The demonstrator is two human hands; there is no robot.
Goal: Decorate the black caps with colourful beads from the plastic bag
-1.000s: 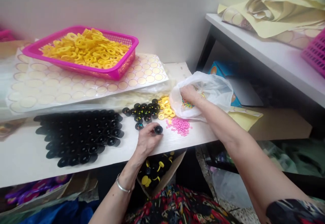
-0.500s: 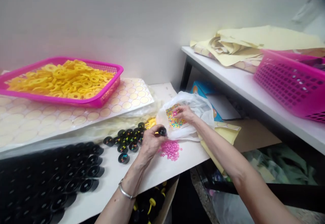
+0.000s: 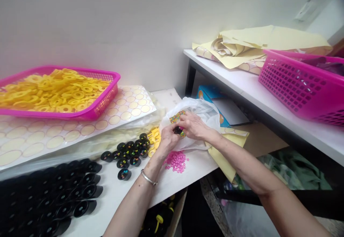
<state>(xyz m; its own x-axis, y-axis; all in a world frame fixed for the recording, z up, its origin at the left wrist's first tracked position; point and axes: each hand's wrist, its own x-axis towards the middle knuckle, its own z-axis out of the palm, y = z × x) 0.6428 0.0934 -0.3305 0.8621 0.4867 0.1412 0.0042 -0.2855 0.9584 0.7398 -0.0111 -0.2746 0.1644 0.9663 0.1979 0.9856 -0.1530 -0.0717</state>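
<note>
My left hand [image 3: 170,137] is closed round a small black cup [image 3: 177,130], held over the mouth of a white plastic bag [image 3: 211,113]. Inside the bag lie tiny multicoloured beads [image 3: 176,116]. Fingers pinched, my right hand [image 3: 195,125] meets the cup's top; a small pink piece [image 3: 181,127] shows at its fingertips, partly hidden. Below my hands, a heap of pink beads [image 3: 176,161] is spread on the white tabletop [image 3: 161,183]. To the left stand several black cups [image 3: 131,149] with coloured bits in them, beside some yellow flat pieces [image 3: 154,140].
Rows of black cups [image 3: 53,194] fill the table's left front. A pink basket [image 3: 107,99] of yellow rings rests on sticker sheets [image 3: 126,108]. Right, a raised shelf [image 3: 233,77] carries another pink basket [image 3: 295,86] and yellow paper [image 3: 268,38]. A box [image 3: 177,212] stands below the table edge.
My right hand has come out of the beads, left and down to the cup. My left hand has brought the cup to the bag's mouth. The view has shifted slightly right.
</note>
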